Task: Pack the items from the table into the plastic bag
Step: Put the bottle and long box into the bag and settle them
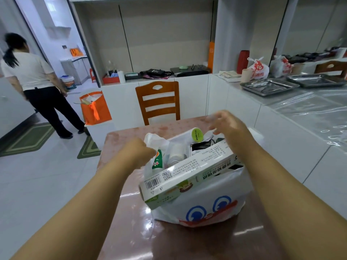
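A white plastic bag (202,201) with blue eyes and a red mouth printed on it stands on the brown table (131,231). A long white and green box (187,173) lies across its mouth and sticks out to the left. Inside the bag show a green-capped container (196,134), a white bottle (175,152) and a green and red packet (157,160). My left hand (139,149) is closed on the bag's left handle (153,140). My right hand (228,122) hovers blurred over the bag's far right side, fingers spread, with thin plastic at its fingertips.
A wooden chair (158,102) stands behind the table. An orange bag (94,109) sits on a white stand to the left. A person (37,81) stands at the far left. Metal trays (270,87) and tied bags lie on the right counter.
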A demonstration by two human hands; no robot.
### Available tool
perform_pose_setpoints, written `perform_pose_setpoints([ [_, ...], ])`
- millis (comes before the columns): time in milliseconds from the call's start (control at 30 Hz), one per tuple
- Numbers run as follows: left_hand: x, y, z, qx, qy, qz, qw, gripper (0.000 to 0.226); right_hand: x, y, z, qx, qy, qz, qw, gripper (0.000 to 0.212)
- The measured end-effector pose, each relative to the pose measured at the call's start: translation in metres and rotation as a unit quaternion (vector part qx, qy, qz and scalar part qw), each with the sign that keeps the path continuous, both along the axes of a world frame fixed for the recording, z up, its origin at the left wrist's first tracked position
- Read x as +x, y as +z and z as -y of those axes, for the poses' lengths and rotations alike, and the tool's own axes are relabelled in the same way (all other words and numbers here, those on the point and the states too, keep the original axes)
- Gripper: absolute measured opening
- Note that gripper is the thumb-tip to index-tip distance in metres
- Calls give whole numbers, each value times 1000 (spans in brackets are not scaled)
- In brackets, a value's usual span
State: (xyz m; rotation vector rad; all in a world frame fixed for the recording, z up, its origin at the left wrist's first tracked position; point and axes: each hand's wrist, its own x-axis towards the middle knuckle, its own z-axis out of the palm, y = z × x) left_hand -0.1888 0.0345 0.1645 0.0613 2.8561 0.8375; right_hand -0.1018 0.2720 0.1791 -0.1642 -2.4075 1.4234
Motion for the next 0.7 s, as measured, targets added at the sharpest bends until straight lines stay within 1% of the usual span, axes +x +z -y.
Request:
perform_pose_setpoints([
  [33,1,-3,1,56,9,20,998,16,3,0,-2,75,57,28,995,58],
  [67,2,-4,4,105,19,27,994,15,5,1,-5,165,104,54,979,55],
  [100,3,-5,6,149,31,29,988,16,7,4,-8,261,135,81,952,57],
  [133,3,-5,8,185,44,32,981,17,8,6,-11,344,160,110,919,64],
  [167,4,-4,10,212,52,37,975,17,7,10,-13,404,178,136,887,73],
  [200,4,-4,12,227,55,39,972,17,6,12,-13,440,187,156,865,78],
  [233,6,-3,13,231,56,38,971,17,6,13,-12,458,185,164,854,77],
  [300,9,0,16,225,52,26,973,16,5,14,-10,465,167,145,857,66],
  [367,13,1,19,215,41,8,976,16,6,13,-10,443,146,117,877,59],
  [433,19,2,24,211,35,-3,977,16,8,12,-13,421,132,106,891,57],
  [533,27,6,31,202,27,-9,979,15,9,11,-15,419,125,98,894,56],
  [700,35,13,38,183,-11,-4,983,17,8,14,-21,371,124,126,912,56],
])
